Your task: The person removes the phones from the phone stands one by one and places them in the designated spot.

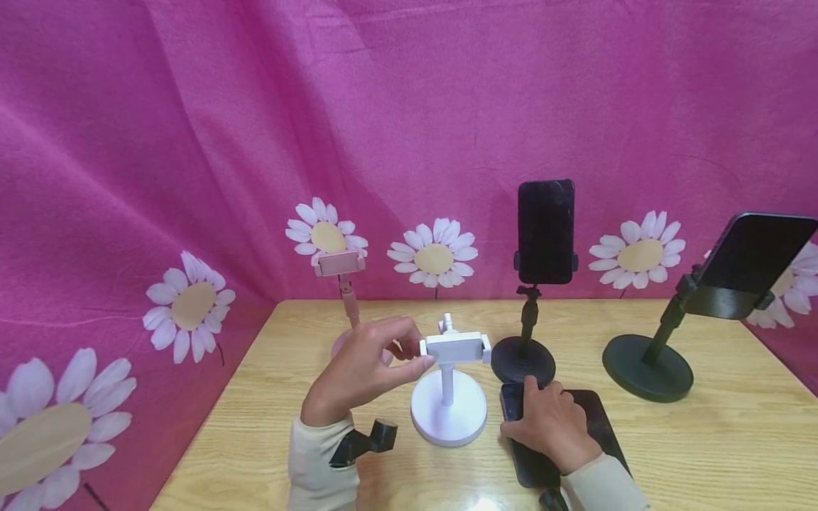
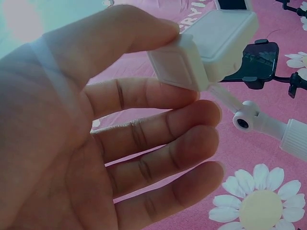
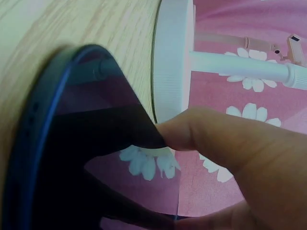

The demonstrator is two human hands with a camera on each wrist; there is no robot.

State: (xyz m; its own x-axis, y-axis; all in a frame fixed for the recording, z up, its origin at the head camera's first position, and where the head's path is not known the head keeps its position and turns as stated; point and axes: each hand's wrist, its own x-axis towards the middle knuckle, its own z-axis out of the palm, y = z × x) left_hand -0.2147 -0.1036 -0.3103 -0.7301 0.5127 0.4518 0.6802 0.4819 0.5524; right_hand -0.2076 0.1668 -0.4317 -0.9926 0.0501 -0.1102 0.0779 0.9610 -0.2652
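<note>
A white phone stand [image 1: 449,419] stands on the table with its holder [image 2: 225,43] facing up and forward. My left hand [image 1: 367,363] pinches the side jaw of that holder between thumb and index finger, the other fingers loosely bent below. To the right of the stand, my right hand [image 1: 554,424] grips a black phone [image 3: 72,167] by its edges, thumb on the side nearest the white stand. In the head view the hand covers much of this phone, and a second dark phone [image 1: 607,426] lies at the same place; how they overlap I cannot tell.
Behind stand a pink phone stand [image 1: 340,264], a black stand [image 1: 524,360] holding an upright phone [image 1: 546,231], and another black stand [image 1: 648,369] with a tilted phone [image 1: 754,259] at the right. A pink flowered cloth [image 1: 447,128] hangs behind the wooden table [image 1: 722,454].
</note>
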